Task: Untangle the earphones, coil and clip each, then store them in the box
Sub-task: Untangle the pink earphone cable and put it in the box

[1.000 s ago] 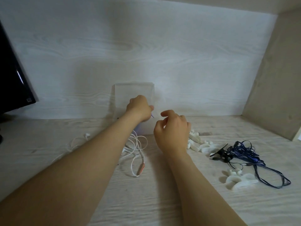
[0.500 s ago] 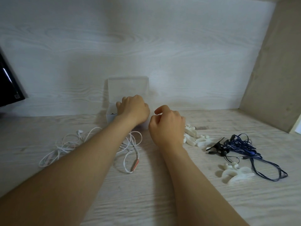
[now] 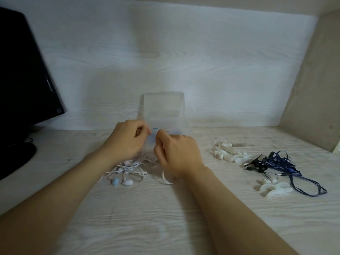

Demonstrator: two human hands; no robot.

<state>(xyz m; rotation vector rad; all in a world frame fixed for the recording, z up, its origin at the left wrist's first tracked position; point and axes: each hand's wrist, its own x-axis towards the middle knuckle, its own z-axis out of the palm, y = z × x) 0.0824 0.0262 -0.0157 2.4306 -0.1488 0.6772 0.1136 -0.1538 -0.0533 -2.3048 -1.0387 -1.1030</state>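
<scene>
Both hands pinch white earphone cord in front of the clear box

The left hand (image 3: 127, 139) and right hand (image 3: 177, 153) have their fingers closed on thin strands of the white earphones (image 3: 128, 167), whose tangled cord and pale oval buds lie on the pale wood-grain bench (image 3: 147, 218) beneath the wrists. The hands partly hide the translucent plastic box (image 3: 162, 107), which stands just behind them against the white wall, lid upright. To the right lie a heap of white curved clips (image 3: 227, 152), then the dark blue earphones (image 3: 281, 165) in a loose knot beside another white clip (image 3: 276, 188). A black monitor (image 3: 24, 70) stands far left
</scene>
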